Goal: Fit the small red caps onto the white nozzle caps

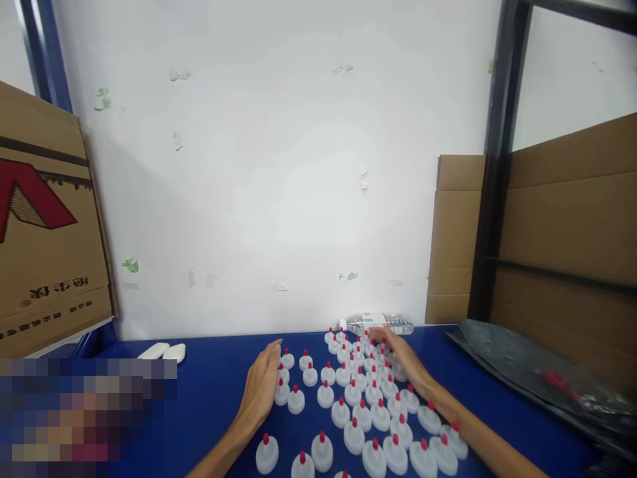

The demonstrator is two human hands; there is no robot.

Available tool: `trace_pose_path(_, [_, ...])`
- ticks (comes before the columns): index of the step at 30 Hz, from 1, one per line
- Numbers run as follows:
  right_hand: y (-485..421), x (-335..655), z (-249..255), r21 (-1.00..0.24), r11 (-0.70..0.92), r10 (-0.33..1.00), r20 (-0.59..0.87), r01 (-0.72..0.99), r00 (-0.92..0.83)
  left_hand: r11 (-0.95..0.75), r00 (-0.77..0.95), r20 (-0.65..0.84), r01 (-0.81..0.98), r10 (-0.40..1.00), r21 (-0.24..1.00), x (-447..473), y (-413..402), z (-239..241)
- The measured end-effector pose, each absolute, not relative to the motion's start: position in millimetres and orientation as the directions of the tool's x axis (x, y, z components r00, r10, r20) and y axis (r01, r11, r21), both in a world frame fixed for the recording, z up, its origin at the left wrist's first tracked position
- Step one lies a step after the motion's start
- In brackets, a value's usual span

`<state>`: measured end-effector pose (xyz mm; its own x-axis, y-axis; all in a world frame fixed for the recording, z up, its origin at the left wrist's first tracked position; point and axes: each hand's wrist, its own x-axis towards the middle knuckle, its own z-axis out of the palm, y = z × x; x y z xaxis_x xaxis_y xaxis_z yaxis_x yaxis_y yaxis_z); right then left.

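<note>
Several white bottle caps with red tips (354,402) stand upright in a cluster on the blue table (209,392). My left hand (261,387) rests on its edge at the cluster's left side, fingers stretched out together against the nearest caps. My right hand (401,355) lies over the far right part of the cluster, fingers extended toward the caps at the back. Neither hand grips anything that I can see. A clear plastic water bottle (379,323) lies on its side just behind the caps.
A white wall rises behind the table. A printed cardboard box (47,226) stands at the left, folded cardboard (567,219) and a dark metal frame (492,199) at the right. A black plastic bag (537,372) lies at the right; two white pieces (162,351) lie at the back left.
</note>
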<state>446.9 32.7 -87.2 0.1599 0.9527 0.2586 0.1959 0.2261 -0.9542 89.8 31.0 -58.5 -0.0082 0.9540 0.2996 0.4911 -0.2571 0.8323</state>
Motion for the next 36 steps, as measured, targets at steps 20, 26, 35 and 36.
trace_pose_path(20, [37.8,443.7,-92.3,-0.968,0.243,0.96,0.248,0.054,0.131,-0.297,-0.049,0.363,0.48,0.93,0.825,84.7,52.1,-62.6])
trace_pose_path(26, [42.8,443.8,-98.0,-0.967,0.245,0.959,0.253,0.073,0.129,-0.312,-0.035,0.396,0.552,0.918,0.773,90.3,45.2,-62.1])
trace_pose_path(35, [48.1,448.9,-104.9,-0.962,0.245,0.959,0.259,0.124,0.117,-0.318,-0.001,0.406,0.62,0.914,0.717,92.3,46.4,-68.3])
trace_pose_path(36, [48.1,449.2,-105.6,-0.961,0.246,0.959,0.261,0.129,0.112,-0.317,0.0,0.405,0.622,0.914,0.716,92.4,46.6,-69.1])
